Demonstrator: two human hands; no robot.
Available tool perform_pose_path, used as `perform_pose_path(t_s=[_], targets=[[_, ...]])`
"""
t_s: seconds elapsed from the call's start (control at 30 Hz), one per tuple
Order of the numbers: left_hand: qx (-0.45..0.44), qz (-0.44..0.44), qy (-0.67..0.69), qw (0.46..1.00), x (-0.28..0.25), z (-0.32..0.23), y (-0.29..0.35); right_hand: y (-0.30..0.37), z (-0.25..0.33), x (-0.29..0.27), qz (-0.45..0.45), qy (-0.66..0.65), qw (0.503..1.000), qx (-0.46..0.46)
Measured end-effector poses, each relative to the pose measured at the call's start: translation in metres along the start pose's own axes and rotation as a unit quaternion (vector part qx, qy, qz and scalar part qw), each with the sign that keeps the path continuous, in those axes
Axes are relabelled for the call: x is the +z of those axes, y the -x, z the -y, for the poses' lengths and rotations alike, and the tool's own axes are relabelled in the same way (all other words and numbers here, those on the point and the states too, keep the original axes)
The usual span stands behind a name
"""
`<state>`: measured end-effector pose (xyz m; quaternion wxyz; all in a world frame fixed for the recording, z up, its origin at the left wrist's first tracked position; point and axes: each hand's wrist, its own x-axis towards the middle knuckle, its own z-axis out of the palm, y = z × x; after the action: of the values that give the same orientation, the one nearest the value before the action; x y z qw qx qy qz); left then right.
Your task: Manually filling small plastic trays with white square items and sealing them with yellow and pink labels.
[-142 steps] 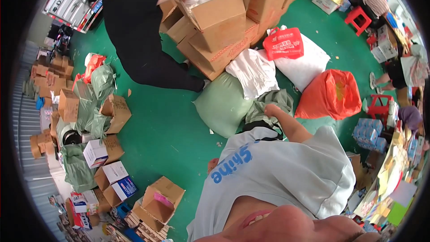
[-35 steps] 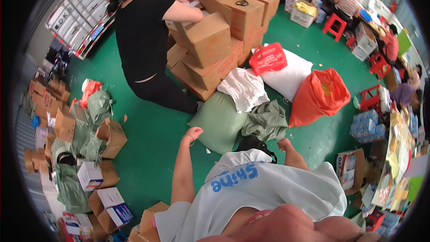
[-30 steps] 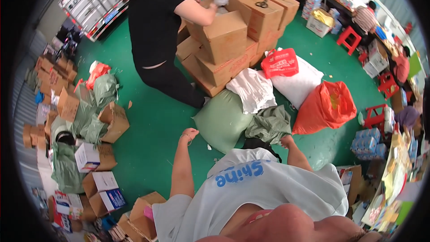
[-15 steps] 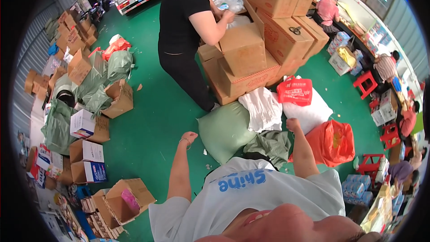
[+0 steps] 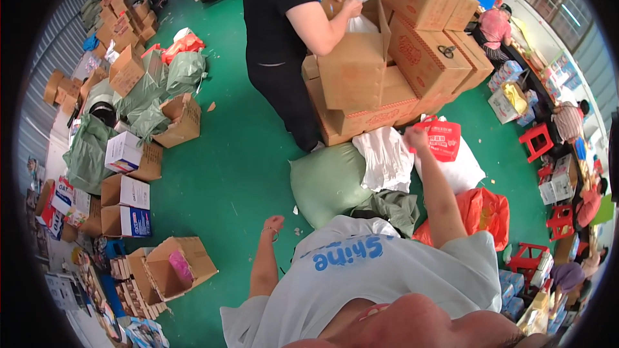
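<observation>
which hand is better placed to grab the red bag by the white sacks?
Right. The right hand is stretched out and sits right beside the red bag, at its handle side. The left hand hangs over the green floor near the green sack, well away from the bag.

— What's the person wearing?
— A pale grey short-sleeved T-shirt (image 5: 387,277), blue lettering across the chest (at six o'clock).
— Anything on the arms?
— A thin bracelet (image 5: 269,232) at the left wrist.
</observation>
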<state>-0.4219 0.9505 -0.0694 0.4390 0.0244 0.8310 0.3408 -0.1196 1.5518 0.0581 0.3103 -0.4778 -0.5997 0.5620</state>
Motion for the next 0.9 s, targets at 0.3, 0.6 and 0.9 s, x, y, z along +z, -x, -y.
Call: perform_pose_path(t_s=[0.3, 0.6, 0.9], targets=[[-0.176, -0.085, 0.059, 0.979, -0.010, 0.108, 0.055, -0.074, 0.193, 0.116, 0.062, -0.054, 0.991, -0.102], [-0.038, 0.006, 0.041, 0.998, 0.000, 0.107, 0.028, -0.023, 0.237, 0.196, -0.059, -0.017, 0.945, -0.320], [0.259, -0.185, -0.061, 0.946, -0.091, -0.010, 0.016, 0.055, 0.338, 0.200, -0.015, 0.017, 0.915, -0.403]])
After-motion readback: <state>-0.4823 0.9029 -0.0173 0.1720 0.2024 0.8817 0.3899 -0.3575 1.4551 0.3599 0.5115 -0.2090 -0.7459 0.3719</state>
